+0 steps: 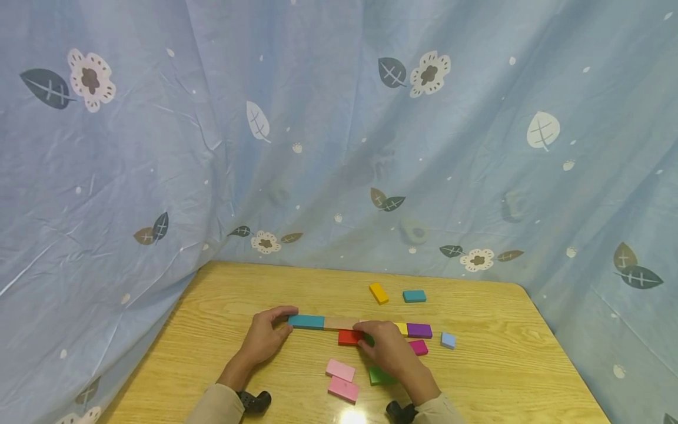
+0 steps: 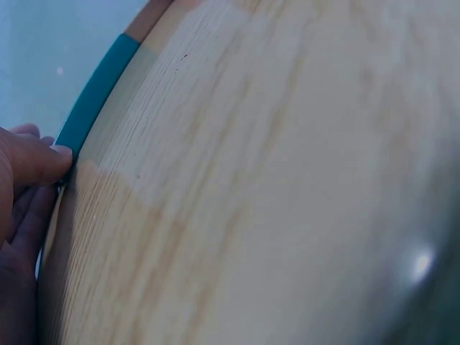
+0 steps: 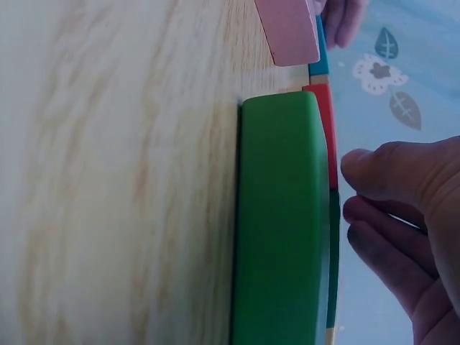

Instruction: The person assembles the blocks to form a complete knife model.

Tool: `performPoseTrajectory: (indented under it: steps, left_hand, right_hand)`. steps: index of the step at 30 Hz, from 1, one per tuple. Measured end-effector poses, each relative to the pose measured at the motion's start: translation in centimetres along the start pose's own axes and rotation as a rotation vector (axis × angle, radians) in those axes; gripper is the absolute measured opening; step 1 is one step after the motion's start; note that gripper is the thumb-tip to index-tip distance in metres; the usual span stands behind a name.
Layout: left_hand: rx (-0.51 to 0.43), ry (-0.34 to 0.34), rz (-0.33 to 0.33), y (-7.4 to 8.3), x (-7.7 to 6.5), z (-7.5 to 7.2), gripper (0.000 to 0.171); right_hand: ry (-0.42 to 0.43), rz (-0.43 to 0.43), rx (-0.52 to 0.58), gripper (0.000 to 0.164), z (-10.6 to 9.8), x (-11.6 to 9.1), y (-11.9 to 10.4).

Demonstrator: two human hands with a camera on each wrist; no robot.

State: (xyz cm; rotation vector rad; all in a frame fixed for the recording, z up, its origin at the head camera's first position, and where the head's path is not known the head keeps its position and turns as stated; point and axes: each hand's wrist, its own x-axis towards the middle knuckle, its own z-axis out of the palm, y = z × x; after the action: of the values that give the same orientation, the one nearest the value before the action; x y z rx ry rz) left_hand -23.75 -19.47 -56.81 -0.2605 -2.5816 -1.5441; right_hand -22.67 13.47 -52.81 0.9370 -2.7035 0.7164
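My left hand (image 1: 267, 335) pinches the left end of a blue block (image 1: 308, 322), thumb on the near side and fingers at the far side. That block begins a straight row, followed by a tan block (image 1: 339, 323), partly hidden pieces, a yellow block (image 1: 401, 328) and a purple block (image 1: 419, 330). My right hand (image 1: 389, 350) hovers over a second line of blocks in front. There lie a red block (image 3: 323, 129), a dark green block (image 3: 334, 259) and a magenta block (image 1: 419, 348). The right wrist view shows its thumb and fingertips apart, with nothing between them.
Two pink blocks (image 1: 341, 371) and a green block (image 1: 380, 377) lie nearer the front. An orange block (image 1: 378, 293) and a teal block (image 1: 414, 296) sit at the back. A small light blue block (image 1: 448, 340) is at the right. A curtain (image 1: 339, 147) hangs behind the table.
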Motion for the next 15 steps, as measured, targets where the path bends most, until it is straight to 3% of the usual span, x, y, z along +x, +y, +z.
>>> performPoseTrajectory:
  steps: [15]
  left_hand:
    - [0.0,0.004,-0.007,-0.06,-0.02,0.06,0.042]
  right_hand:
    - [0.057,-0.002,0.081,0.022,1.05,0.27,0.22]
